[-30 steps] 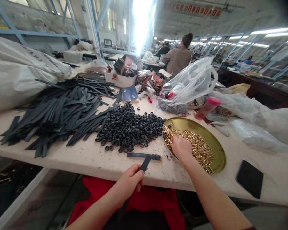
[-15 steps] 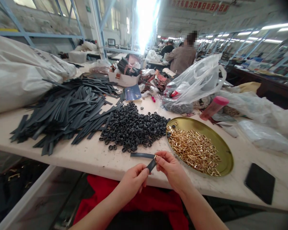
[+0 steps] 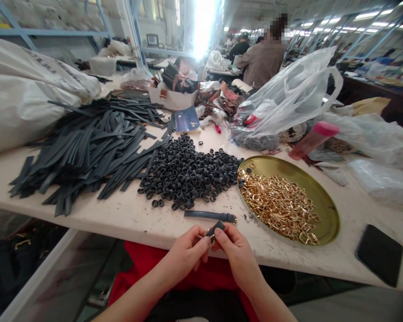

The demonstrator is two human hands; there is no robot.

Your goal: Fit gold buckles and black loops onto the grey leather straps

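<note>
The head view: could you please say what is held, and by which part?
Left hand and right hand pinch a dark strap near its visible end.

Both bare forearms rise from the lower edge of the view and converge on the near left side of the round gold tray, the left forearm slanting in from farther away and the right forearm nearer to it. Left hand and right hand meet fingertips to fingertips, apart from the tray, each closed in a pinch. Both thumbs are uppermost and angled inward, with the other fingers curled beneath.
</note>
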